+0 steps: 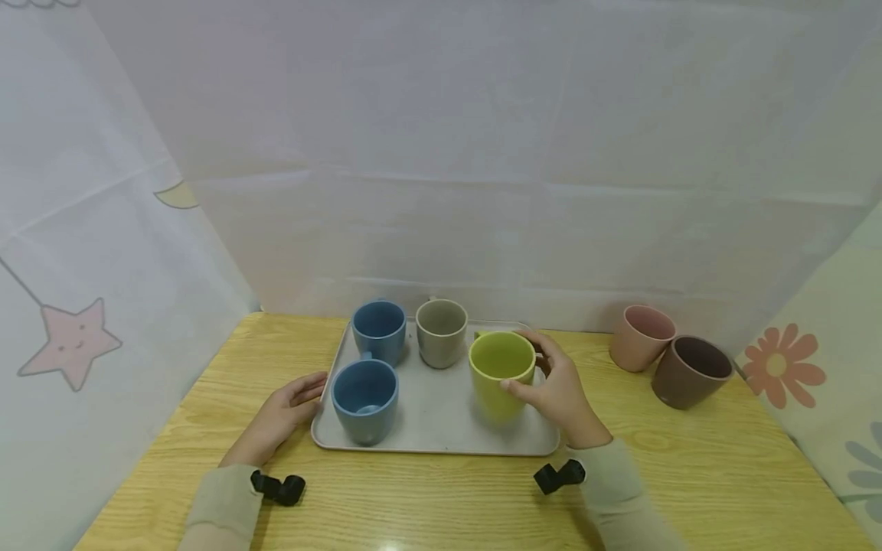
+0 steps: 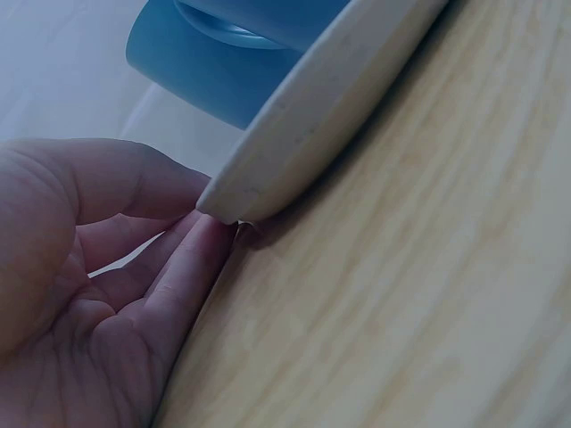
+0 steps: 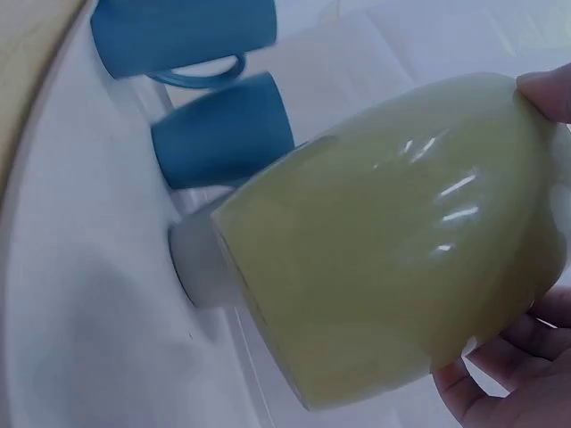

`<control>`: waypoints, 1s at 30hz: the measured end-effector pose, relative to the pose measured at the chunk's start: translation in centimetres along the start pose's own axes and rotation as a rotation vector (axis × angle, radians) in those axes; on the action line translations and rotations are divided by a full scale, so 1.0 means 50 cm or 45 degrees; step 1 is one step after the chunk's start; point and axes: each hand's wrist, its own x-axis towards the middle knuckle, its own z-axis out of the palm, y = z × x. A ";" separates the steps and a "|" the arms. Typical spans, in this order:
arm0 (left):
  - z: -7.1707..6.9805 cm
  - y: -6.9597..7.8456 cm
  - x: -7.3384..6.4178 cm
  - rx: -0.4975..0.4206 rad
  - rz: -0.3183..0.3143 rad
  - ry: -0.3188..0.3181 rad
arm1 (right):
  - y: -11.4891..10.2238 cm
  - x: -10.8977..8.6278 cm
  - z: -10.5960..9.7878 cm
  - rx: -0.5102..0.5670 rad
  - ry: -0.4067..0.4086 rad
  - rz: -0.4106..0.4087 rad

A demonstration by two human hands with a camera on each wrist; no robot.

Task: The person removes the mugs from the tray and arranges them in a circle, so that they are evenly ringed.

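Note:
My right hand grips a yellow-green mug by its sides near the rim, thumb at the front and fingers behind. The mug is upright over the right part of a light grey tray; its base shows close over the tray in the right wrist view. At the tray's left edge, my left hand pinches the rim, with fingertips tucked at its underside. Two blue mugs stand one behind the other on the tray's left side. A grey mug stands at the back middle.
Off the tray to the right, a pink cup and a dark brown cup stand close together on the wooden table. White cloth hangs behind the table, with printed cloth along both sides.

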 end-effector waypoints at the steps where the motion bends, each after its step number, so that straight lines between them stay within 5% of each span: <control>1: 0.000 0.000 0.000 0.007 0.001 -0.003 | 0.002 0.002 -0.006 -0.002 0.022 0.010; 12: -0.002 -0.008 0.003 0.007 -0.006 0.008 | 0.036 0.022 -0.068 -0.057 0.260 0.267; 30: -0.003 -0.008 0.003 0.007 0.006 0.010 | 0.112 0.023 -0.121 -0.133 0.629 0.331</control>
